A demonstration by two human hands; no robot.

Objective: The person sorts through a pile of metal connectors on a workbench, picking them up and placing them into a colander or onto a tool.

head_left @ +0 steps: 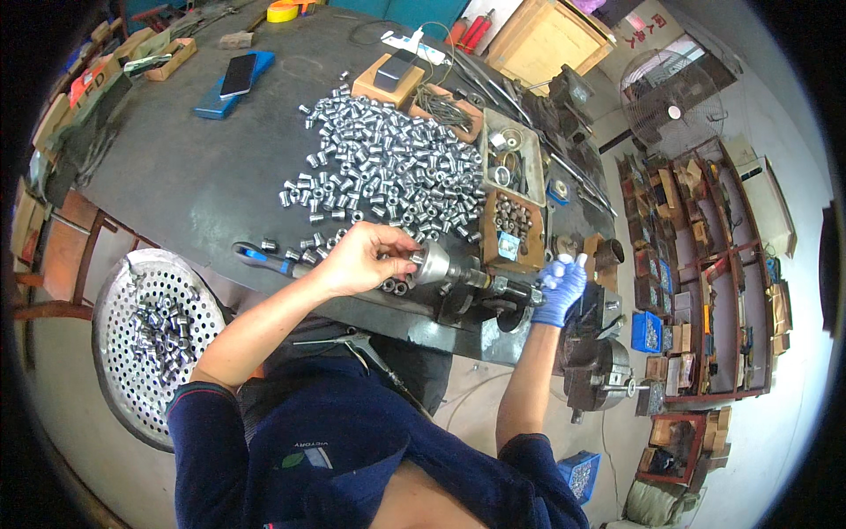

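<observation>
My left hand [363, 257], bare, is cupped over the left end of a small bench machine's silver chuck [434, 263] and pinches a small metal sleeve against it. A few loose sleeves [395, 286] lie just under that hand. My right hand [560, 287], in a blue glove, grips the handle at the right end of the same machine [493, 286]. A big heap of shiny metal sleeves [388, 172] covers the dark workbench [203, 176] beyond my left hand.
A perforated round metal pan [141, 353] with several sleeves stands at lower left. A blue-handled tool [264, 258] lies at the bench edge. Wooden trays of parts [513, 227], a phone on a blue box [236, 78], a lathe chuck [604, 370], a fan and cluttered shelves [705, 264] are around.
</observation>
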